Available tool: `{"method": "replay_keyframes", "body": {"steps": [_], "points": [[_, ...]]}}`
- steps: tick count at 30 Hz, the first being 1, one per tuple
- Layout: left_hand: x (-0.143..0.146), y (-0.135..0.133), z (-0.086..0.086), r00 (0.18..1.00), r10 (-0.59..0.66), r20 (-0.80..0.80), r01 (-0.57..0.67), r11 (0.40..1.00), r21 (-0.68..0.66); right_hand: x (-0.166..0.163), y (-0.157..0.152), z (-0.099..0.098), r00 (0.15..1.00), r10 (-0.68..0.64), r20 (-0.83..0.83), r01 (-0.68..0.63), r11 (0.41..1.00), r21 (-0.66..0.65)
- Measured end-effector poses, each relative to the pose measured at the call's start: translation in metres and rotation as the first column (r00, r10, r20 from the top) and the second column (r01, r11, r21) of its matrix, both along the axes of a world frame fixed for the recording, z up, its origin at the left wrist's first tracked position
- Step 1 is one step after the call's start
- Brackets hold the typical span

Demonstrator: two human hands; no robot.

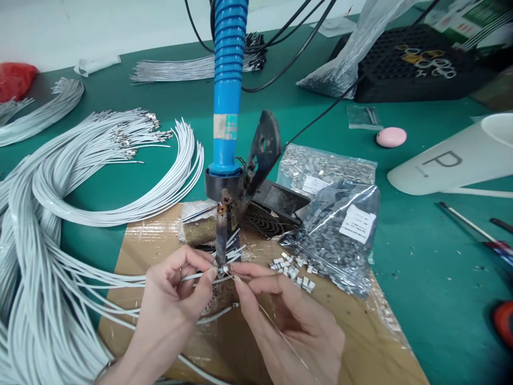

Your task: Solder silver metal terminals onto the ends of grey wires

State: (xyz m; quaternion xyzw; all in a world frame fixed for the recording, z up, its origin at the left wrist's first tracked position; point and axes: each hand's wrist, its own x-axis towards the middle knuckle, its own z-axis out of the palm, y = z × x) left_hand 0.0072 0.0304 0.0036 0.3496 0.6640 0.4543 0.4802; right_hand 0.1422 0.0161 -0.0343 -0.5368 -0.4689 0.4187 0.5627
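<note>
My left hand (176, 302) is closed, pinching the end of a white cable (190, 277) between thumb and forefinger. A small metal connector (225, 269) sits at that cable's tip, just under the tip of the upright soldering iron (227, 91). Whether the iron touches it I cannot tell. My right hand (290, 310) is closed on a thin silvery solder wire (282, 334), which trails down across the palm. Its fingertips meet the connector from the right. More cable ends lie behind the fingers, and one cable end with a connector (235, 305) rests below them.
A cardboard sheet (132, 256) lies under the work. Loose connectors (294, 270), a dark bag of small parts (340, 235) and a small fan (276, 208) are to the right. Bundled white cables (36, 214) fill the left. A white cup (452, 155) lies on its side.
</note>
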Motion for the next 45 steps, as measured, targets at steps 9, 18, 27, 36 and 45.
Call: {"method": "replay_keyframes", "body": {"steps": [9,18,27,36,45], "points": [[-0.003,0.0,-0.001,1.0,0.0,-0.003,0.0,1.0,0.0,-0.002,-0.001,0.002,0.999,-0.013,0.053,0.011,0.999,0.041],[-0.003,0.0,-0.002,1.0,-0.016,0.002,0.016,1.0,-0.012,-0.001,0.0,-0.001,0.999,-0.007,0.045,0.004,0.998,0.064],[0.0,-0.001,0.0,1.0,-0.005,-0.025,0.006,1.0,0.026,-0.001,-0.001,-0.006,0.994,-0.032,0.103,0.019,0.993,0.12],[-0.007,-0.003,-0.014,0.996,-0.086,-0.034,0.088,0.995,0.052,0.004,-0.004,-0.012,0.989,0.018,0.146,-0.026,0.998,0.054],[-0.005,-0.009,-0.007,0.993,-0.067,-0.095,0.064,0.997,-0.039,0.018,-0.003,-0.013,0.989,-0.141,-0.052,0.138,0.989,-0.05]]}}
